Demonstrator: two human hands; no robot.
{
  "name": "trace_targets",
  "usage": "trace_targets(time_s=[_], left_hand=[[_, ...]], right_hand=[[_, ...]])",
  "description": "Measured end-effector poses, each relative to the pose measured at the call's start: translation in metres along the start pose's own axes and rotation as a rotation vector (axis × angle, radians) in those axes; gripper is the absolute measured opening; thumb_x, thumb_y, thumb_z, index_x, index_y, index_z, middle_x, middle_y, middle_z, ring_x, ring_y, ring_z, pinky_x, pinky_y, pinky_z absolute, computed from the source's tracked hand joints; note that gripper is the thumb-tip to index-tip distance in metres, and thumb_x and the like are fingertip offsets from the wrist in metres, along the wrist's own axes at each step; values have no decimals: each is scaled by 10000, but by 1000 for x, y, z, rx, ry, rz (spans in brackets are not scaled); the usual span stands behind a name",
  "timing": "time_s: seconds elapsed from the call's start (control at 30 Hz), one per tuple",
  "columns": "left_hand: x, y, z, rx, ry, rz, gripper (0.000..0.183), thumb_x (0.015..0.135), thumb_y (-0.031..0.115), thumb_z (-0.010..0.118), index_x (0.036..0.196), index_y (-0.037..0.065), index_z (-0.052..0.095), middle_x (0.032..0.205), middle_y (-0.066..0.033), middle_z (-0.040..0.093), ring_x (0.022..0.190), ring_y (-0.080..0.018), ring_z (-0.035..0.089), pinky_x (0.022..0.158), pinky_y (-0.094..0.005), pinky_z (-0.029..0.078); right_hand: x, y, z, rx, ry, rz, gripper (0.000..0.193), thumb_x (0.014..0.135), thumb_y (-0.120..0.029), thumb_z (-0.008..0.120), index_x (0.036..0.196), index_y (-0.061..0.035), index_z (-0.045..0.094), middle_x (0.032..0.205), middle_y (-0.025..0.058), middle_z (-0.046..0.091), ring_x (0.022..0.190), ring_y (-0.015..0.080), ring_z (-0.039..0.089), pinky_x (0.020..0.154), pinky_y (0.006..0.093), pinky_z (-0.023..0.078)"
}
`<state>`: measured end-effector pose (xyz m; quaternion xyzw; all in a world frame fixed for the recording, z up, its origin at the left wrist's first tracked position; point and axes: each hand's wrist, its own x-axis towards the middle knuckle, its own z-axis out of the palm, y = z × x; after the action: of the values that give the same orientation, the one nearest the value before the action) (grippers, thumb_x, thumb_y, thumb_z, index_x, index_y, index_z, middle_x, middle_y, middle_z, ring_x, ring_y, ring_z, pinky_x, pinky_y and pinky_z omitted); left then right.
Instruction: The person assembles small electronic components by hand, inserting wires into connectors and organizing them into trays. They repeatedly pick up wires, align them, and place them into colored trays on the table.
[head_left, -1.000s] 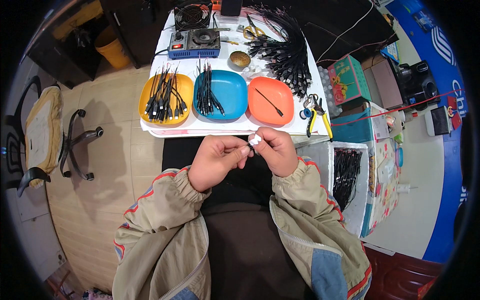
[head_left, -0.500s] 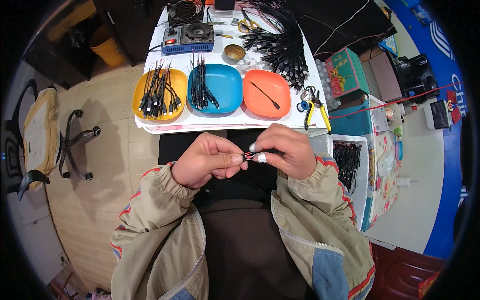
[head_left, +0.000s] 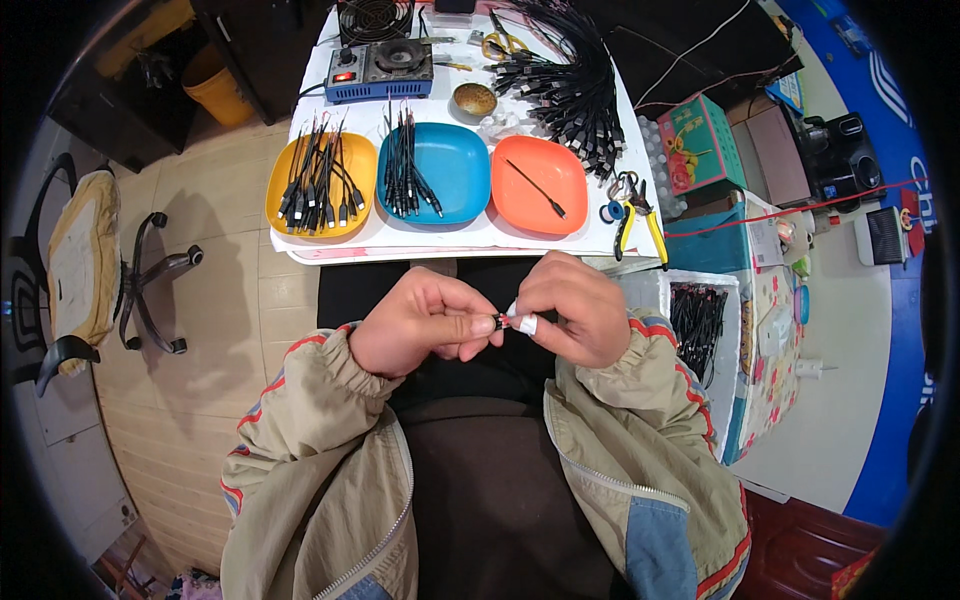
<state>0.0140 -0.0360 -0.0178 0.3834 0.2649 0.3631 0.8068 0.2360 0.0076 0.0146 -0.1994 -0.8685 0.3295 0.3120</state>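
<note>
Over my lap, my left hand (head_left: 425,318) pinches the end of a short black cable with red wire ends (head_left: 503,322) between thumb and forefinger. From the other side, my right hand (head_left: 577,307), with white tape on its thumb and forefinger tips, pinches the same wires. Most of the cable is hidden by my fingers. Beyond my hands stand three bowls: a yellow bowl (head_left: 275,217) holding several short black USB cables (head_left: 318,185), a blue bowl (head_left: 466,170) with another bunch along its left side, and an orange bowl (head_left: 535,158) with a single cable (head_left: 538,186).
Behind the bowls sit a blue heating unit (head_left: 380,88) with a lit red switch, a round tin (head_left: 474,100) and a thick bundle of black cables (head_left: 580,95). Yellow-handled pliers (head_left: 640,230) lie at the table's right edge. A white box of cables (head_left: 700,325) stands right; an office chair (head_left: 90,270) left.
My hands have drawn slightly closer together, and my right finger and thumb now pinch tighter around the wire ends. The view has shifted a little; the bowls and their cables look the same.
</note>
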Motion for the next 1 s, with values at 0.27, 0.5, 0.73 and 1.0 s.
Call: trace_targets(time_s=[0.27,0.5,0.73,1.0], left_hand=[[2,-11,10,1574,320,1017,352,633,16,635,979,-41,601,715,-108,542,598,-270,554,532,-346,457],[-2,-9,8,1016,333,771,203,740,-47,645,942,-46,620,695,-138,585,571,-292,572,512,-351,457],[-5,-7,17,1044,353,774,176,769,-56,624,945,-59,623,705,-131,600,588,-280,596,524,-328,468],[-7,-12,20,1254,359,802,149,788,-39,623,936,-49,635,687,-119,595,572,-244,589,515,-304,454]], right_hand=[[-12,5,20,1097,68,773,112,900,-81,597,966,1,557,882,7,543,778,76,484,692,222,407],[-8,-13,10,5,110,336,217,791,-53,680,994,-38,606,887,46,603,782,165,581,684,288,431],[-3,-15,13,-279,85,122,220,721,-26,698,918,-49,602,844,63,592,734,218,563,671,305,420],[-9,-7,10,789,-34,862,167,883,-124,639,983,-8,571,865,3,550,790,89,510,692,234,412]])
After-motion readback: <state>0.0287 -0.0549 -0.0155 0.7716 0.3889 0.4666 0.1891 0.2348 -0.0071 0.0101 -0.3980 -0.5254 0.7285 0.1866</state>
